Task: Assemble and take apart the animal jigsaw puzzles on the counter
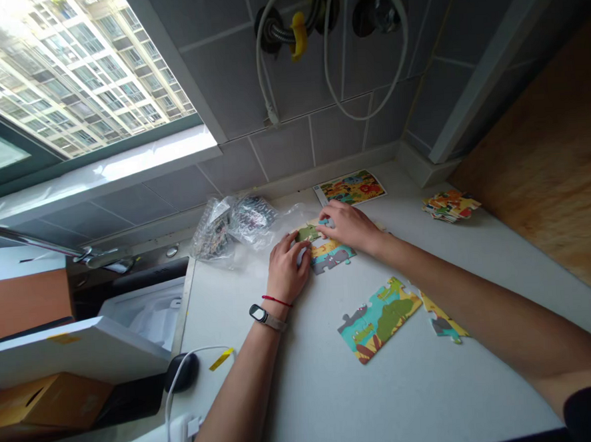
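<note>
A partly joined jigsaw section (332, 254) with animals on it lies on the white counter under both hands. My left hand (287, 268), with a wristband and a red cord at the wrist, rests at its left edge, fingers apart and touching it. At its upper side, my right hand (348, 224) has its fingertips closed on a puzzle piece (328, 223), partly hidden by the fingers. Nearer to me lies a second joined section (380, 319) with green and turquoise areas. Beside it, a smaller section (440, 322) is partly covered by my right forearm.
A picture card (356, 187) lies by the wall. Loose puzzle pieces (451, 206) are heaped at the right. Clear plastic bags (233, 226) with pieces stand at the back left. To the left are a sink with a faucet (102, 257), a black mouse (182, 372) and a white cable.
</note>
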`<state>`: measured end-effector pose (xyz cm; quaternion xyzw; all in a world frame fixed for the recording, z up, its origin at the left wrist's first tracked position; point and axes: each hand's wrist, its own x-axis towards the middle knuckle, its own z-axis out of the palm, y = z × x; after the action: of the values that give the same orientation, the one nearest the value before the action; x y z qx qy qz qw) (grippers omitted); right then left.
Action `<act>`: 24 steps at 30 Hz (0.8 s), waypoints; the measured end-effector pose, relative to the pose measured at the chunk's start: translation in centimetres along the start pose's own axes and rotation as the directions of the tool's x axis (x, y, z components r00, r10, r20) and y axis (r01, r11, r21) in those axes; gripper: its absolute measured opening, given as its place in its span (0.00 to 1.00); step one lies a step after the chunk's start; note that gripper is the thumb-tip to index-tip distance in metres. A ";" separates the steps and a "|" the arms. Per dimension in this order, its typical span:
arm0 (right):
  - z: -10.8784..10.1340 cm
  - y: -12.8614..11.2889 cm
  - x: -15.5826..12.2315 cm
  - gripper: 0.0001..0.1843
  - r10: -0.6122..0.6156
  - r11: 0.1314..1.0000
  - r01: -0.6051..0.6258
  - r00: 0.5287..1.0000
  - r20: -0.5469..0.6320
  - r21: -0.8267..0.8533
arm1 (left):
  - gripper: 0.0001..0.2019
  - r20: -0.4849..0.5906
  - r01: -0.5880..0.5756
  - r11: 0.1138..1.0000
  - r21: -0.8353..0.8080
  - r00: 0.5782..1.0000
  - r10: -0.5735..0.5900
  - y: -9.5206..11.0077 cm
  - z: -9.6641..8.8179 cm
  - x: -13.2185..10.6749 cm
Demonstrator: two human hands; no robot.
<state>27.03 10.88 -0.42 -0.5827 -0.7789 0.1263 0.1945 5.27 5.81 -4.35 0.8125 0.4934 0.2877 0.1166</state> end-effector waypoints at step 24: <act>0.8 0.5 -0.5 0.15 -0.294 0.938 0.315 0.943 0.154 -0.142 | 0.13 0.009 -0.017 1.000 -0.005 1.000 0.017 -0.3 0.1 0.1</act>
<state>27.20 10.59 -1.36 -0.4593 -0.8786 0.0679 0.1115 5.10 6.04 -4.54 0.8177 0.4853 0.2861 0.1183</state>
